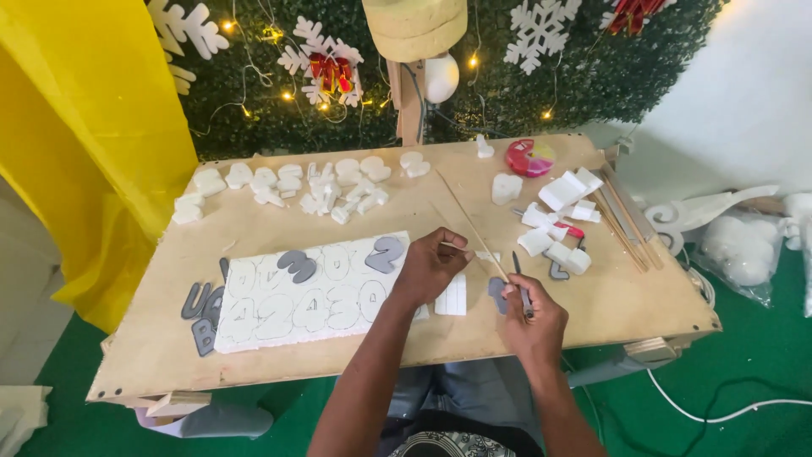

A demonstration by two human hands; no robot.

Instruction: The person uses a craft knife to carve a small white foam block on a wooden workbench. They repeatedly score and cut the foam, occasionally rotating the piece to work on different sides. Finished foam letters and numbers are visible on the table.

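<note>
A white foam sheet [279, 309] with traced digit outlines lies on the wooden table [161, 338], with grey digit templates on it [298, 264]. My left hand [430, 269] rests at the sheet's right end, fingers curled near a small white foam strip [452, 298]. My right hand [531, 320] grips a thin dark knife or pen [521, 288], point up, beside a grey template piece [497, 289]. A long thin wooden stick [470, 222] runs diagonally between both hands.
Cut foam shapes [338, 188] lie in a row at the back. Foam offcuts [562, 193], a red-pink round dish [529, 157] and wooden sticks [626, 227] sit at the right. Grey letters [201, 315] lie at the sheet's left. A yellow cloth [93, 127] hangs left.
</note>
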